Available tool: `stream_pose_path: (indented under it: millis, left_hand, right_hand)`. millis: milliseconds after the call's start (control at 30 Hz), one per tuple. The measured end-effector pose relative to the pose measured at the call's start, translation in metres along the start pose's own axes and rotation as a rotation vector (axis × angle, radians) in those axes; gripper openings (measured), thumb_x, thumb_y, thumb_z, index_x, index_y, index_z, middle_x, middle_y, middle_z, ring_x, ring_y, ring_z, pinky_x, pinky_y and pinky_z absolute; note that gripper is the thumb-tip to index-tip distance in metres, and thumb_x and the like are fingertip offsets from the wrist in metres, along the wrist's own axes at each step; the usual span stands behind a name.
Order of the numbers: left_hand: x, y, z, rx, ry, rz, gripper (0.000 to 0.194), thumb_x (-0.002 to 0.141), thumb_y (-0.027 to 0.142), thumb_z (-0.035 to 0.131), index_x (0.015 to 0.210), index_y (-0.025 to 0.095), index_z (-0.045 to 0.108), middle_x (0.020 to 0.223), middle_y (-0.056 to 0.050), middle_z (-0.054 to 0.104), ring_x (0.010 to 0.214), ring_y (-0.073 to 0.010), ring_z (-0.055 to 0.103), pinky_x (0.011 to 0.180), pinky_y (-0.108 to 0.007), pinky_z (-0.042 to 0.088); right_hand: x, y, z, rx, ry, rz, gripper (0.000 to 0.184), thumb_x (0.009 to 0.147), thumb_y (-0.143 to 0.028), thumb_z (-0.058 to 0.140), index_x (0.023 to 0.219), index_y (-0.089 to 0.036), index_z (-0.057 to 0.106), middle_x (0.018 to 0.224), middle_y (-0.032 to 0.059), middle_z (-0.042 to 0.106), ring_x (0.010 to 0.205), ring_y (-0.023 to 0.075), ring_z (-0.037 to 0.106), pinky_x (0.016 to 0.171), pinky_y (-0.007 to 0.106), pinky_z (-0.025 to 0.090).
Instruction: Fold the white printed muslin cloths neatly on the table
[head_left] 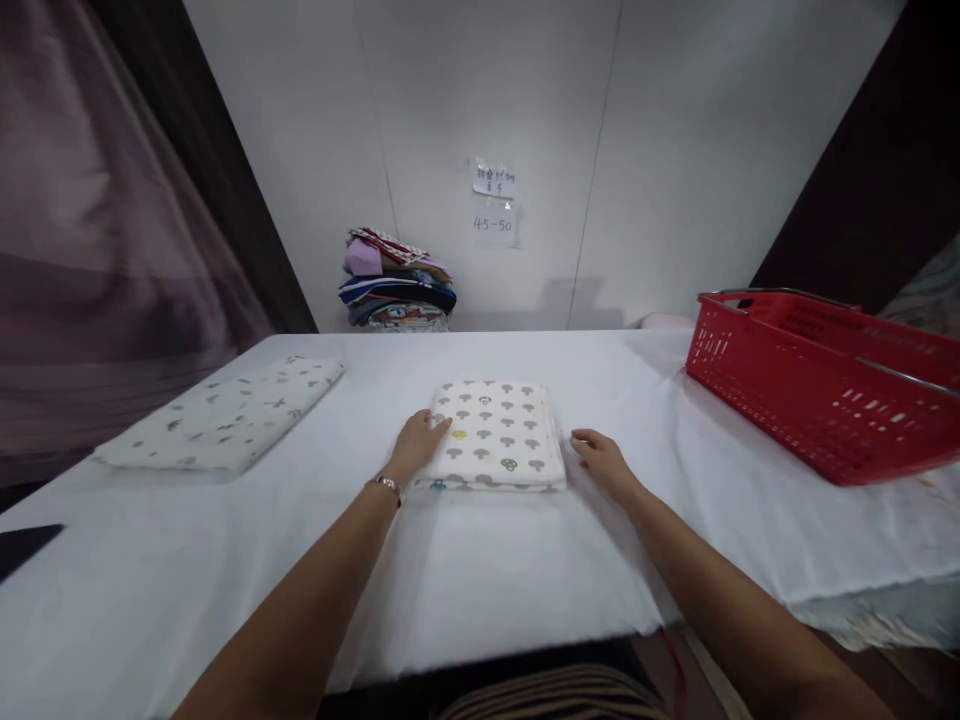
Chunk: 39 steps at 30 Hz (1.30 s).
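Observation:
A folded white cloth point(491, 437) with grey mushroom prints, plus a few yellow, green and blue ones, lies flat in the middle of the white-covered table point(517, 580). My left hand point(418, 445), with a metal bracelet at the wrist, rests against the cloth's left edge. Its thumb lies over the top of the fabric, apart from the fingers. To the right of the cloth, my right hand point(602, 462) is just off its edge, fingers loosely bent and apart, holding nothing.
Another white printed cloth point(225, 415) is spread at the left. A red plastic basket point(810, 390) stands at the right. Several folded fabrics form a stack point(397, 285) by the back wall, below and left of paper notes point(495, 205). A dark item point(26, 548) lies at the left edge.

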<state>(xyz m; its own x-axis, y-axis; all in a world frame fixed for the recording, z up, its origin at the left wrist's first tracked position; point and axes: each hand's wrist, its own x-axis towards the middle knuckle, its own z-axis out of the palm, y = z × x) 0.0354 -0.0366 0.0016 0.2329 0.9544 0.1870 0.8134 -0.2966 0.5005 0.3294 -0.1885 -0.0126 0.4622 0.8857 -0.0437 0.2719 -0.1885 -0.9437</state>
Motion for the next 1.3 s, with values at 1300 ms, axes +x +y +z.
stream_pose_path:
  millis: [1300]
  left_hand:
    - [-0.089,0.060,0.041,0.096,-0.001,0.704,0.027,0.088,0.026,0.049,0.113,0.025,0.058,0.120,-0.005,0.058,0.115,-0.0215,0.047,0.100,-0.042,0.032]
  right_hand:
    - [-0.045,0.013,0.017,0.023,-0.110,-0.176,0.021,0.079,-0.040,0.051,0.071,-0.021,0.052,0.057,-0.0056,0.047,0.049,0.0092,0.039,0.047,0.021,0.031]
